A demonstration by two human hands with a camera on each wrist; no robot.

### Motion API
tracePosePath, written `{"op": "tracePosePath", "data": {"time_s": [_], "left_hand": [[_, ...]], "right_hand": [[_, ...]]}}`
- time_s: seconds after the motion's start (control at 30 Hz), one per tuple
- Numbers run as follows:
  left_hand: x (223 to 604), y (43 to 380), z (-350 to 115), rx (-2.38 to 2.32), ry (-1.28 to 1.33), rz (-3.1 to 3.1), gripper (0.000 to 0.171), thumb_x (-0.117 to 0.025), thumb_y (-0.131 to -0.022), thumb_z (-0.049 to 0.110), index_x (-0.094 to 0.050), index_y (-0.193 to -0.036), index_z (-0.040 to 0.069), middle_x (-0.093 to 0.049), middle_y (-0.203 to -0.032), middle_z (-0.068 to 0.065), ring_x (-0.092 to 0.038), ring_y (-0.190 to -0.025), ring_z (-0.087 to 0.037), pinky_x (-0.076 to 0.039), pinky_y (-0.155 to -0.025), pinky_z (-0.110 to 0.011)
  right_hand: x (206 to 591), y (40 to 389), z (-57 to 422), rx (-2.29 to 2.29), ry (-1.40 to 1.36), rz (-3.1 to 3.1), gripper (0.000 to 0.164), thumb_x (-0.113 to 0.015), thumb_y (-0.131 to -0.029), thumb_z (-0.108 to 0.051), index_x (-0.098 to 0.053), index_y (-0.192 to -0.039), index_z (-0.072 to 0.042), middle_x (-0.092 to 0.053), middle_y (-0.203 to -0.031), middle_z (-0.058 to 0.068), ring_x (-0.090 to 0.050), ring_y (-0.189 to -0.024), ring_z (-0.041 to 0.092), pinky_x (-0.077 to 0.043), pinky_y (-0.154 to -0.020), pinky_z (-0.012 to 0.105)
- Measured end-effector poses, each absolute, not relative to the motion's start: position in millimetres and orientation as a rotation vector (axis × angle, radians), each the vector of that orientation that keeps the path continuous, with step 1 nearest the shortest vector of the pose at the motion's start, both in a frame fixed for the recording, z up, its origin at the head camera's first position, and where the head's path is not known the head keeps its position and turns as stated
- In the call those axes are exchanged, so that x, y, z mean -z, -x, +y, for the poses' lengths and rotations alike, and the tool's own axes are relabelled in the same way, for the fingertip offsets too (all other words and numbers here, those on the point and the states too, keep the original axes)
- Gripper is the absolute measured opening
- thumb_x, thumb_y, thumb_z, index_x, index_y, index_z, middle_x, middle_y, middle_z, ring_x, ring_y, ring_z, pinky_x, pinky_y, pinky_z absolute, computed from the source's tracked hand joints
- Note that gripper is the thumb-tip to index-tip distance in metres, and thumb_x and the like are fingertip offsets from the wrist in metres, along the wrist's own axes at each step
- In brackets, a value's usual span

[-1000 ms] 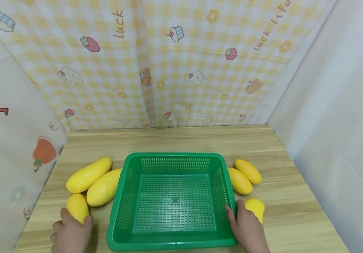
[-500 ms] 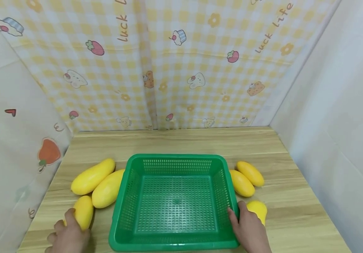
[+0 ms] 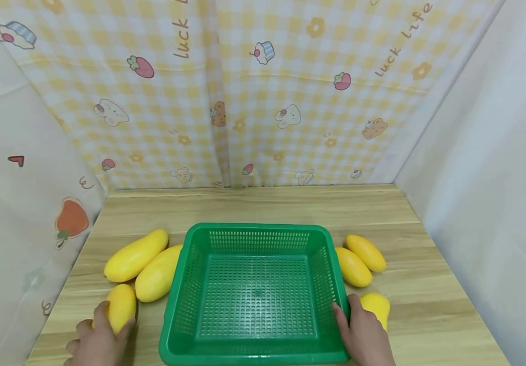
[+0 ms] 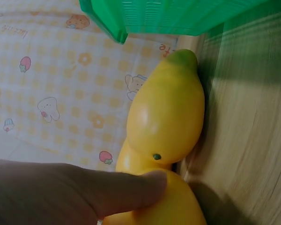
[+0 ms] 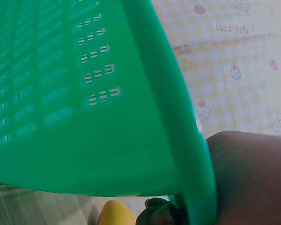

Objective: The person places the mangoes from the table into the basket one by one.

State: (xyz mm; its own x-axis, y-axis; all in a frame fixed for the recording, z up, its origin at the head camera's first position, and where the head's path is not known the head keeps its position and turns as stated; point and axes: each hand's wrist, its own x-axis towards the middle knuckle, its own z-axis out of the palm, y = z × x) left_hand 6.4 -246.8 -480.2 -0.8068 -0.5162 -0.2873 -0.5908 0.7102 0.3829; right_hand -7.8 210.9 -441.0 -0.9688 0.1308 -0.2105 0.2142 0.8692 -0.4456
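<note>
My left hand (image 3: 98, 339) grips a smooth yellow mango-like fruit (image 3: 122, 307) on the table, thumb laid along one side. In the left wrist view, the thumb presses on this fruit (image 4: 178, 204). Just behind it lie two larger, long yellow fruits: one (image 3: 157, 274) against the basket, the other (image 3: 136, 255) farther left. My right hand (image 3: 364, 333) holds the right rim of a green plastic basket (image 3: 256, 357), thumb inside and fingers outside. Nothing lies in the basket. Beside that hand a yellow fruit (image 3: 376, 307) is partly hidden.
Two small orange-yellow fruits (image 3: 353, 268) lie at the basket's right side, near its back corner. Under everything is a wood-grain table (image 3: 263, 203). A checked cloth (image 3: 263, 91) hangs behind, with pale cloth (image 3: 487, 168) along both sides.
The held fruit has turned slightly under my left hand, its far end now leaning to the right. My right hand stays on the basket rim. The head view has shifted a little.
</note>
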Motion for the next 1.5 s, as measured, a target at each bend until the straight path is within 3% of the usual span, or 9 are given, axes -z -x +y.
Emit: {"op": "tracePosePath", "data": {"time_s": [0.23,0.43,0.77,0.93,1.17,1.37,1.5], "left_hand": [[478.8,-3.1,-250.5,-0.650,0.884,2.725,0.083,-0.072,-0.081,0.038,-0.027,-0.136,-0.005,-0.027,-0.117,-0.038,-0.034,-0.099,-0.064,-0.037,-0.072,-0.072],[474.6,-7.4,-255.3,-0.684,0.928,2.734,0.076,-0.070,-0.081,0.028,-0.027,-0.135,-0.004,-0.026,-0.115,-0.039,-0.031,-0.100,-0.063,-0.037,-0.075,-0.069],[444.6,-6.2,-251.3,-0.710,0.881,2.868,0.079,-0.073,-0.079,0.027,-0.030,-0.140,0.003,-0.026,-0.126,-0.037,-0.032,-0.106,-0.062,-0.033,-0.078,-0.072],[429.7,-4.0,-241.4,-0.800,0.750,3.075,0.077,-0.077,-0.075,0.021,-0.038,-0.137,0.000,-0.035,-0.123,-0.038,-0.036,-0.103,-0.059,-0.031,-0.084,-0.065],[416.1,2.8,-230.5,-0.888,0.646,3.189,0.076,-0.076,-0.075,0.016,-0.039,-0.139,-0.002,-0.034,-0.126,-0.036,-0.033,-0.106,-0.057,-0.030,-0.083,-0.062],[400.5,16.9,-227.0,-0.952,0.321,3.452,0.074,-0.080,-0.063,0.007,-0.048,-0.129,-0.006,-0.043,-0.116,-0.035,-0.039,-0.102,-0.054,-0.029,-0.084,-0.062],[389.2,28.4,-223.0,-0.949,0.154,3.487,0.073,-0.081,-0.062,0.007,-0.050,-0.127,-0.007,-0.045,-0.115,-0.035,-0.040,-0.100,-0.055,-0.029,-0.082,-0.063]], "right_hand": [[441.3,8.0,214.8,0.783,-0.279,2.836,0.036,-0.051,-0.098,-0.036,-0.048,-0.104,-0.001,-0.046,-0.063,0.001,-0.045,-0.053,0.015,-0.037,-0.047,0.032],[441.2,10.2,216.4,0.826,-0.277,2.773,0.036,-0.052,-0.098,-0.037,-0.048,-0.103,-0.002,-0.047,-0.065,0.001,-0.047,-0.055,0.014,-0.039,-0.050,0.030],[436.7,13.7,221.8,0.896,-0.256,2.765,0.034,-0.052,-0.098,-0.039,-0.054,-0.099,-0.005,-0.049,-0.065,-0.001,-0.048,-0.056,0.012,-0.041,-0.052,0.029],[437.4,15.1,221.9,0.915,-0.235,2.752,0.034,-0.052,-0.099,-0.037,-0.055,-0.099,-0.003,-0.051,-0.065,-0.001,-0.049,-0.058,0.011,-0.042,-0.053,0.029],[438.5,15.3,221.1,0.918,-0.220,2.744,0.033,-0.051,-0.100,-0.034,-0.056,-0.099,-0.002,-0.051,-0.065,-0.001,-0.050,-0.057,0.011,-0.043,-0.052,0.029],[437.8,15.5,220.9,0.910,-0.220,2.754,0.033,-0.050,-0.100,-0.035,-0.057,-0.098,-0.003,-0.051,-0.064,-0.001,-0.049,-0.056,0.011,-0.042,-0.051,0.028],[438.1,15.1,221.2,0.907,-0.217,2.768,0.033,-0.051,-0.100,-0.036,-0.058,-0.097,-0.003,-0.051,-0.064,-0.002,-0.049,-0.056,0.010,-0.042,-0.051,0.027]]}}
